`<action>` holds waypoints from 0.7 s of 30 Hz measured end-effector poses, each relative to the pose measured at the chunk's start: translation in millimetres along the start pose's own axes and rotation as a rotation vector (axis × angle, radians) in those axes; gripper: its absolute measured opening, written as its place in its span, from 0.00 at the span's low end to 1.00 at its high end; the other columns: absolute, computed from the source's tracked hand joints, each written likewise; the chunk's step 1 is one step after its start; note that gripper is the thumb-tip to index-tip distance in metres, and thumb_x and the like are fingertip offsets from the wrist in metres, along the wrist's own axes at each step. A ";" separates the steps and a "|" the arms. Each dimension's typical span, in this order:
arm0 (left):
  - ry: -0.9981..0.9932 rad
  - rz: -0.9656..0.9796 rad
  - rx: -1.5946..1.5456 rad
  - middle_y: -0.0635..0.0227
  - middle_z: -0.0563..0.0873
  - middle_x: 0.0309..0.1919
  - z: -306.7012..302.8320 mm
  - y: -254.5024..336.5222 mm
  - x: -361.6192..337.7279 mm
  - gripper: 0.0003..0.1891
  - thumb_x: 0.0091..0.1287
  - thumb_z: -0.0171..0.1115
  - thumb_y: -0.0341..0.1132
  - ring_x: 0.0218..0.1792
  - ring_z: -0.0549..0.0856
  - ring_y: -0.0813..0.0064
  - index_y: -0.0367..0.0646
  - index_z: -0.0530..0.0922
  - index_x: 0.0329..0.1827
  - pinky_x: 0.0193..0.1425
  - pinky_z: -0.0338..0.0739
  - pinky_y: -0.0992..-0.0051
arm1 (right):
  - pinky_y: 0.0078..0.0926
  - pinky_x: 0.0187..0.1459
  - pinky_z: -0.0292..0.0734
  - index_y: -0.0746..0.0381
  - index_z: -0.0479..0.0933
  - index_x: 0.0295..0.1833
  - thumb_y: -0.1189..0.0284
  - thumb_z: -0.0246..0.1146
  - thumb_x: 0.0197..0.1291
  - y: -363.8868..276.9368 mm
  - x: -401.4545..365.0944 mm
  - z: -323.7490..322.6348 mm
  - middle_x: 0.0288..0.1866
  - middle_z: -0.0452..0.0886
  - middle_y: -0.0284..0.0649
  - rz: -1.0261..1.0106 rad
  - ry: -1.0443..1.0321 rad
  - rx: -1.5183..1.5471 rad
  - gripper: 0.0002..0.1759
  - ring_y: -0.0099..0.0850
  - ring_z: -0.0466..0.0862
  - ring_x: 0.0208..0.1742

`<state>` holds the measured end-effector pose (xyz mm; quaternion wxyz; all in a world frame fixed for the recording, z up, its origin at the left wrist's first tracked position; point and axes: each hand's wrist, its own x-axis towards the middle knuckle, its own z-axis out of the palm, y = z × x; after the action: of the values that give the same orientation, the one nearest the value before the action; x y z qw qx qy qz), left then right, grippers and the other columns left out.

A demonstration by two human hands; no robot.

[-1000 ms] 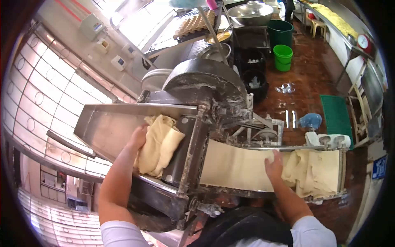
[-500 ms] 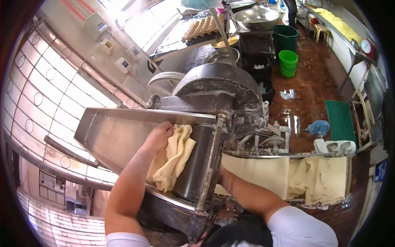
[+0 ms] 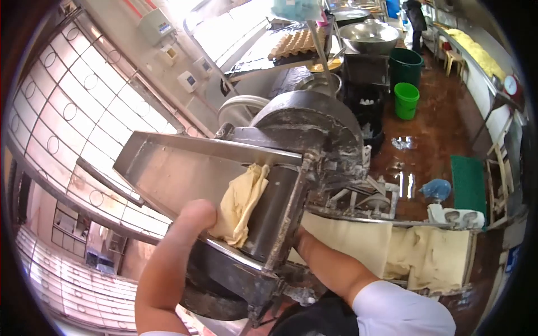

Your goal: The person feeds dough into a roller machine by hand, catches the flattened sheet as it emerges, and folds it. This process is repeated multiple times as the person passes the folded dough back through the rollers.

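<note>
While the folded pale-yellow dough slab is pressed against the dark steel roller, at two o'clock from the left hand, fingers could be dragged in with it. Whether that hand is closed cannot be told; the right hand is hidden.

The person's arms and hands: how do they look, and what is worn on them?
The left forearm and the right forearm are bare. The left hand has no glove, and no ring or watch shows. The right arm comes out of a short white sleeve; the right hand is hidden behind the machine. A black apron covers the chest.
</note>
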<state>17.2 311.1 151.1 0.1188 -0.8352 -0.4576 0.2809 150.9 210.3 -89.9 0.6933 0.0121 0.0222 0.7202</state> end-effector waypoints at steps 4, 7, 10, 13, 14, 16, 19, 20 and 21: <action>0.065 0.083 0.107 0.55 0.87 0.41 -10.6 40.5 -23.2 0.12 0.59 0.54 0.33 0.45 0.86 0.55 0.43 0.86 0.38 0.48 0.81 0.64 | 0.38 0.50 0.81 0.62 0.76 0.56 0.62 0.56 0.68 -11.2 -34.6 -11.9 0.49 0.83 0.43 -0.028 0.184 -0.175 0.17 0.34 0.84 0.47; 0.280 0.030 -0.195 0.57 0.86 0.37 -28.0 45.8 -62.7 0.11 0.61 0.55 0.34 0.40 0.86 0.61 0.41 0.83 0.39 0.43 0.79 0.66 | 0.37 0.48 0.81 0.63 0.76 0.54 0.67 0.59 0.65 -18.8 -40.6 -48.4 0.47 0.83 0.42 -0.074 0.625 -0.393 0.16 0.36 0.84 0.43; 0.477 0.154 -1.001 0.66 0.83 0.28 -30.3 41.4 -123.8 0.10 0.61 0.61 0.35 0.31 0.82 0.74 0.37 0.79 0.38 0.36 0.76 0.74 | 0.36 0.46 0.80 0.64 0.76 0.54 0.68 0.63 0.61 -40.8 -88.6 -8.1 0.44 0.83 0.43 -0.122 0.577 -0.762 0.18 0.37 0.84 0.41; 0.124 0.498 -1.710 0.67 0.82 0.27 -13.6 70.3 -224.4 0.12 0.57 0.67 0.34 0.31 0.80 0.79 0.35 0.79 0.38 0.34 0.73 0.80 | 0.34 0.44 0.78 0.65 0.78 0.52 0.65 0.67 0.57 -54.8 -107.2 -10.8 0.44 0.84 0.45 -0.158 0.645 -0.971 0.20 0.37 0.85 0.41; -0.103 0.885 -1.724 0.63 0.83 0.30 4.0 80.1 -235.7 0.19 0.58 0.69 0.37 0.32 0.82 0.75 0.32 0.78 0.47 0.36 0.74 0.78 | 0.34 0.44 0.78 0.65 0.78 0.52 0.64 0.67 0.57 -58.8 -109.7 -17.7 0.44 0.85 0.45 -0.163 0.668 -1.036 0.20 0.37 0.85 0.41; -0.516 0.882 -1.589 0.62 0.83 0.41 33.7 120.1 -267.6 0.21 0.65 0.63 0.31 0.44 0.81 0.75 0.30 0.75 0.59 0.48 0.72 0.77 | 0.33 0.43 0.78 0.66 0.79 0.51 0.64 0.68 0.56 -64.2 -113.2 -41.0 0.44 0.85 0.47 -0.195 0.657 -1.064 0.21 0.37 0.85 0.41; -0.793 0.610 -1.728 0.65 0.83 0.47 116.9 220.2 -263.4 0.21 0.65 0.65 0.34 0.47 0.81 0.76 0.34 0.75 0.59 0.52 0.76 0.74 | 0.32 0.41 0.78 0.67 0.80 0.49 0.65 0.69 0.56 -77.3 -132.6 -51.4 0.42 0.85 0.47 -0.245 0.621 -1.092 0.20 0.36 0.85 0.38; -0.774 0.548 -1.725 0.67 0.83 0.45 170.2 242.2 -244.6 0.21 0.65 0.65 0.36 0.45 0.81 0.78 0.36 0.75 0.58 0.49 0.76 0.75 | 0.32 0.40 0.78 0.68 0.80 0.48 0.66 0.68 0.56 -80.0 -149.7 -32.8 0.41 0.85 0.47 -0.227 0.622 -1.088 0.18 0.36 0.85 0.37; -0.760 0.486 -1.720 0.70 0.83 0.42 212.6 261.1 -222.4 0.20 0.66 0.64 0.38 0.42 0.81 0.79 0.37 0.75 0.57 0.46 0.76 0.77 | 0.32 0.39 0.78 0.69 0.80 0.47 0.67 0.68 0.57 -81.6 -165.6 -19.2 0.40 0.85 0.47 -0.208 0.627 -1.082 0.17 0.35 0.84 0.37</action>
<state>-17.7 -30.5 -60.7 -0.7493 -0.5622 -0.3294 0.1185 237.8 47.5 -110.9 0.6282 -0.5539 -0.1418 0.5278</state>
